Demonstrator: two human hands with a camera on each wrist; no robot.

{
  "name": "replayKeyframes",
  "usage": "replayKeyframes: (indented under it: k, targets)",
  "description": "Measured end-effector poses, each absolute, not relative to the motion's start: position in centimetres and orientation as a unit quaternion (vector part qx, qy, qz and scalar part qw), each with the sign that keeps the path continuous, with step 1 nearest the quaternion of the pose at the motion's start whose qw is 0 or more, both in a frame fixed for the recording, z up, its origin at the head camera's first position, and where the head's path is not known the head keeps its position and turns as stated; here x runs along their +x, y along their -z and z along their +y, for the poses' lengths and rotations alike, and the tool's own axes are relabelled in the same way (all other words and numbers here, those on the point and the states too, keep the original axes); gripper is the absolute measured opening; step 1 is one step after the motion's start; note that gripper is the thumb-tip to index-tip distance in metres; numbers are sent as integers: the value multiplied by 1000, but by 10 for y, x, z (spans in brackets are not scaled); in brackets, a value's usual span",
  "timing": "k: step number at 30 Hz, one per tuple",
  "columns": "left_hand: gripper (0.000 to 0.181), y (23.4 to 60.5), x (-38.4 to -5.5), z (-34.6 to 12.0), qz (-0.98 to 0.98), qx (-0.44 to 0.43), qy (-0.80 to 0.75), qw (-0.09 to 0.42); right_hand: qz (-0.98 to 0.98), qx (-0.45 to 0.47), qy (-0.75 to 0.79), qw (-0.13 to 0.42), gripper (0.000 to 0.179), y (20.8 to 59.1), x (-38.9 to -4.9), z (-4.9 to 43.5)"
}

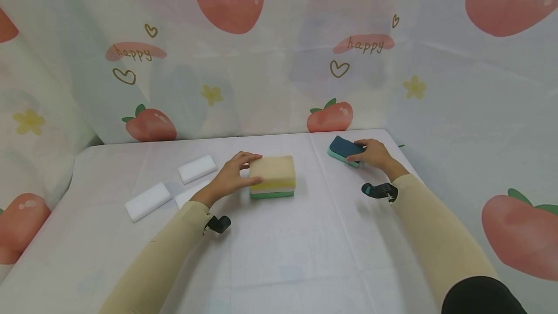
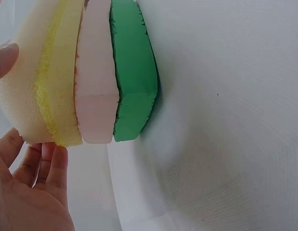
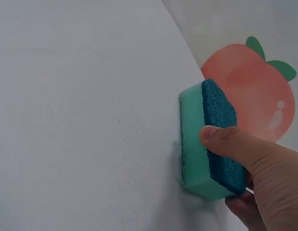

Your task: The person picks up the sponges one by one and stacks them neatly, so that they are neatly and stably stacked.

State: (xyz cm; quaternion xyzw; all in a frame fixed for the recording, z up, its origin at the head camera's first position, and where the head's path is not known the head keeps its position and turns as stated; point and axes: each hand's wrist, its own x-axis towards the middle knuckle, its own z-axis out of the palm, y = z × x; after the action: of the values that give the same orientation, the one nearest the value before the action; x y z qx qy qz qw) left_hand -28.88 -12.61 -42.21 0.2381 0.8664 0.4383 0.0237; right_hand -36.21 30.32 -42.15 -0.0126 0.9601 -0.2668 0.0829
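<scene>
A stack of sponges stands at the middle of the table: a cream-and-yellow sponge (image 1: 274,171) on top, a pale pink sponge (image 2: 96,77) beneath it, and a green sponge (image 1: 272,195) at the bottom. My left hand (image 1: 228,177) holds the top sponge from its left side, thumb at the near side and fingers at the far side. At the back right, my right hand (image 1: 378,155) pinches a mint-green sponge with a dark teal scouring pad (image 3: 223,125) facing up. Its thumb lies on the pad; some fingers are hidden behind the sponge.
Left of the stack lie white sponge blocks: one at the back (image 1: 197,169), one further left (image 1: 148,201), and another (image 1: 187,194) partly hidden by my left arm. A white cloth covers the table (image 1: 287,251). A peach-printed curtain (image 1: 270,76) hangs behind and at the sides.
</scene>
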Motion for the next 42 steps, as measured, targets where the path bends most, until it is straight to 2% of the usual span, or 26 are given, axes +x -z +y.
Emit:
replayKeyframes:
  k: [42]
  targets:
    - [67,423,-289,-126,875,237,-422,18,959,-54,273,52,75,412,-347,297]
